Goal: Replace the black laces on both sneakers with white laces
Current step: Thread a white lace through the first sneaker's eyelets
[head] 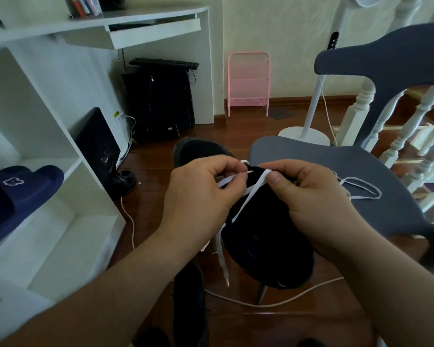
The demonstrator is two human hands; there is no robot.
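A black sneaker (266, 246) is held up in front of me, heel toward me. A white lace (248, 194) crosses its top, and one end hangs down to about knee height. My left hand (203, 194) pinches the lace near its tip at the upper eyelets. My right hand (308, 196) grips the sneaker's right side, thumb pressing the lace against the shoe. A second dark sneaker (198, 151) lies on the floor behind. Another white lace (361, 189) lies on the grey chair seat.
The grey chair (361, 171) stands right of the sneaker. A white shelf unit (60, 196) with a navy slipper (18, 186) fills the left. Something dark (188, 304) lies on the floor near my feet beside a white cable (273, 301). White banister posts (411, 146) rise at right.
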